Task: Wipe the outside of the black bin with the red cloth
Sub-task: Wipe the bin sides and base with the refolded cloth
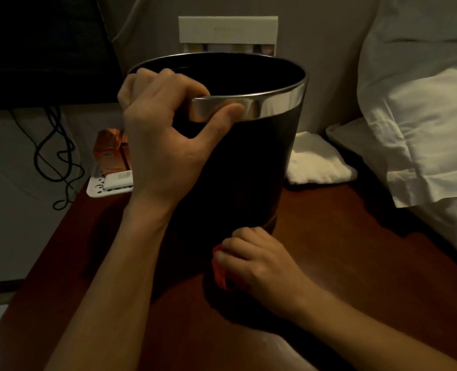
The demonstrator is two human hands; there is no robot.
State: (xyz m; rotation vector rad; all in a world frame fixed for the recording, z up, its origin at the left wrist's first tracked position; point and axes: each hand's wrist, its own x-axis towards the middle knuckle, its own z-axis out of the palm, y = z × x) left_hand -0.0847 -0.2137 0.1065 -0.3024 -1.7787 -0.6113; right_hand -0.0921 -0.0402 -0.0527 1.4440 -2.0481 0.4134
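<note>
Black bin point(238, 167) stands upright on a dark reddish wooden table point(355, 250), in the middle of the head view, its open mouth ringed by a shiny silver band point(275, 103). The room is dim. Behind the bin a pale wall rises, with a white card holder point(228, 29) leaning against it. At the far left hangs a dark screen point(42, 49), with black cables point(53, 156) trailing down below it. On the table's far left corner sits a white tray point(99, 190) holding an orange box point(109, 151) and a small white packet point(117, 180). A folded white towel point(318, 162) lies on the table just right of the bin, touching or nearly touching its wall. Along the right edge are white bed pillows point(422, 103), one overhanging the table's side.

The left hand point(157, 135) grips the bin's rim on its left near side: the fingers are curled over the edge into the mouth and the thumb point(222, 116) presses on the outside of the silver band. The right hand point(254, 261) is low down, at the bin's near base, close to the table top, with its fingers curled round the red cloth point(219, 271). Only a small bunch of the cloth shows at the left of the knuckles, against the foot of the bin's dark wall. Whether the cloth also touches the table cannot be told in the shadow.
</note>
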